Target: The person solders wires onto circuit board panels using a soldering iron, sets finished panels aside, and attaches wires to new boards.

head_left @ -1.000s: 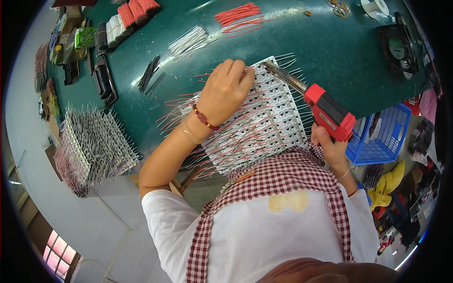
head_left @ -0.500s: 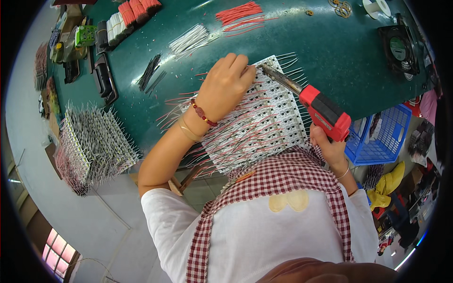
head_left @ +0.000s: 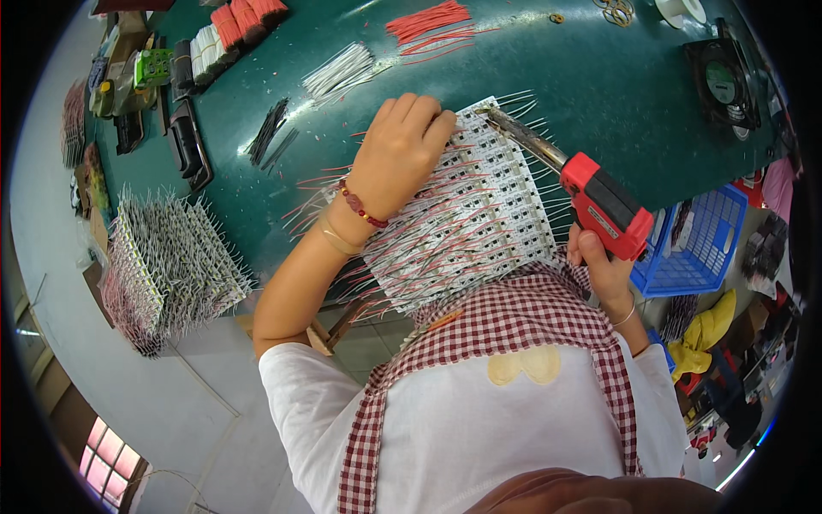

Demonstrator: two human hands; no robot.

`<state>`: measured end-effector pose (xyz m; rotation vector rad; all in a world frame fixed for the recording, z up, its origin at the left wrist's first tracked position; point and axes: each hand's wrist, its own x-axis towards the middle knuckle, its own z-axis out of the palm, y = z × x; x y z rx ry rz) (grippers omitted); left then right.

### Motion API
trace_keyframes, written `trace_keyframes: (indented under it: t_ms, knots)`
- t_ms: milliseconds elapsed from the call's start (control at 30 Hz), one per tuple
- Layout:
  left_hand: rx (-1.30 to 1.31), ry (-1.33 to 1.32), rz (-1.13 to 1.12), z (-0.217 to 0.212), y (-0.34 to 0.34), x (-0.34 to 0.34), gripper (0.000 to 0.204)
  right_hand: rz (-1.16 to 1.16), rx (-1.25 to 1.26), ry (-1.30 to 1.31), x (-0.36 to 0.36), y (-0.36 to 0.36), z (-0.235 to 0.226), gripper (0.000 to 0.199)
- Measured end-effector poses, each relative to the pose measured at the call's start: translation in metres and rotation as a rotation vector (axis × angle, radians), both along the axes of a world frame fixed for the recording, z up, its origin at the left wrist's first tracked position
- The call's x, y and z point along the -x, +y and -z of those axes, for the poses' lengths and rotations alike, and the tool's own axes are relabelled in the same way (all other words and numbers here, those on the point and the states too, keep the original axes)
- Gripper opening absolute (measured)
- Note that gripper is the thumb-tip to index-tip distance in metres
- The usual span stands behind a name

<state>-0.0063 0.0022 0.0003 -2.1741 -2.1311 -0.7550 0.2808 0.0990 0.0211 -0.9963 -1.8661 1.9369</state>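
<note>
A white panel of small circuit boards [head_left: 510, 197] lies tilted at the table's near edge, partly on the checked apron. Rows of thin red, white and dark wires [head_left: 428, 236] stick out from it. My left hand [head_left: 399, 158] is over its far left part, fingers curled and closed; whatever they pinch is hidden behind them. My right hand [head_left: 604, 267] grips a red and black soldering gun [head_left: 610, 206] by its handle. The gun's metal tip is over the panel's far corner, a short way right of my left fingers.
Loose red wires [head_left: 430, 23], white wires [head_left: 340, 72] and black wires [head_left: 270, 130] lie beyond the panel on the green table [head_left: 591, 94]. Stacked wired panels [head_left: 171, 261] stand at the left. A black fan [head_left: 721, 81] and blue basket [head_left: 695, 244] are at the right.
My left hand has shifted slightly left. My right hand has moved the soldering gun a little right, and its tip has come away from my left fingers toward the panel's far corner.
</note>
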Motion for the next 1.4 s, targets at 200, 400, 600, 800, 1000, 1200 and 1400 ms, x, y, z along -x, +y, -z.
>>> trace_keyframes:
  t_ms: [200,400,600,800,1000,1200,1400]
  knots:
    - [-0.025,0.009,-0.008,0.000,-0.003,-0.004,0.025,-0.025,0.021,0.015,-0.007,-0.002,0.004,0.045]
    - [-0.013,0.000,-0.006,0.005,-0.003,-0.003,0.025,0.022,0.050,-0.008,-0.002,0.002,0.009,0.010]
    - [-0.020,0.024,-0.020,0.008,-0.004,-0.006,0.026,0.051,-0.064,-0.062,0.001,0.001,0.013,0.024]
    - [-0.002,0.028,-0.038,0.004,-0.004,-0.006,0.026,0.030,-0.079,-0.069,0.003,0.003,0.012,0.024]
    - [0.054,0.030,-0.014,0.004,-0.004,-0.004,0.025,0.030,-0.088,-0.044,-0.001,0.004,0.016,0.021]
    - [0.028,0.001,-0.004,0.004,-0.006,-0.005,0.025,0.016,-0.111,-0.058,-0.001,0.003,0.016,0.022]
    - [-0.026,0.023,0.026,0.006,-0.007,-0.003,0.021,0.023,-0.057,-0.068,0.000,0.003,0.016,0.024]
